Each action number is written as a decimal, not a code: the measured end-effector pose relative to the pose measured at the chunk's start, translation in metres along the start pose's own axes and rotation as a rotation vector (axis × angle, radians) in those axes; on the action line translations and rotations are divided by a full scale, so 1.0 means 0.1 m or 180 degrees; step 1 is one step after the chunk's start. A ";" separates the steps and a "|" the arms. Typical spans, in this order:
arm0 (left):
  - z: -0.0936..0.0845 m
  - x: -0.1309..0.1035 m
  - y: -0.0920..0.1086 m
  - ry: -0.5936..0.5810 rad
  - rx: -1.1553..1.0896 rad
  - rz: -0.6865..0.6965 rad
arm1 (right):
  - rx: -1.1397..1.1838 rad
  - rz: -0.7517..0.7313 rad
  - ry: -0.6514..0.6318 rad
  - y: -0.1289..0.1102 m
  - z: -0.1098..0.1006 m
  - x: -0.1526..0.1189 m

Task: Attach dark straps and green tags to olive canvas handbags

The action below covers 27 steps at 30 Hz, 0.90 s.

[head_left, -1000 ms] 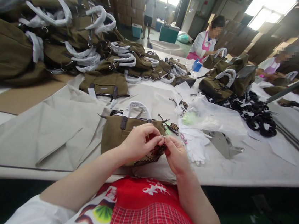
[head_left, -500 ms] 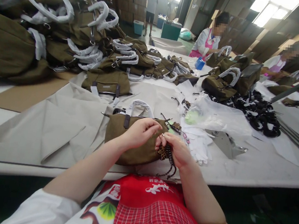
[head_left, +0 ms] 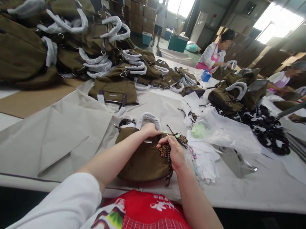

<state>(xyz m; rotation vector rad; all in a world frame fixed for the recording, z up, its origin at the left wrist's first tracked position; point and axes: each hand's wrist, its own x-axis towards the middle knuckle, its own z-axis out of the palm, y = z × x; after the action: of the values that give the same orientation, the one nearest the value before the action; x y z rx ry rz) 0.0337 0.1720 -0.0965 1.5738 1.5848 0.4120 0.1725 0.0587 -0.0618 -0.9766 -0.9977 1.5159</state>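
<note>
1. Holding in right grip (head_left: pixel 175 151) a brown-and-black leopard-print charm (head_left: pixel 164 151), dangling just underneath.
2. Touching with left grip (head_left: pixel 150 130) the top of an olive-brown fabric bag (head_left: pixel 142 164); cannot tell whether pinching.

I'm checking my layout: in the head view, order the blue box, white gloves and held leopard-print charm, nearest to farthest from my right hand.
1. Leopard-print charm: held in the right hand.
2. White gloves: close by, to its right.
3. Blue box: well ahead, slightly right.
</note>
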 end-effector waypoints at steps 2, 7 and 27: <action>0.06 0.01 -0.04 -0.0037 -0.0475 0.0124 | 0.0032 0.0184 -0.0112 0.01 -0.01 -0.01; 0.05 -0.06 -0.09 -0.0035 -0.1718 0.0569 | -0.0059 0.0351 -0.0090 0.04 -0.04 0.01; -0.21 -0.70 -0.06 0.0855 -0.2321 0.1122 | -0.4742 -0.1280 0.0526 -0.03 0.17 0.34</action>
<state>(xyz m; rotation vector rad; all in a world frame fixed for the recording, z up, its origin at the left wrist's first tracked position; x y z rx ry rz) 0.0043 0.1127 -0.0652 1.2350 1.1277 1.2781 0.1527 0.0912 -0.0561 -1.6636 -2.0691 0.1300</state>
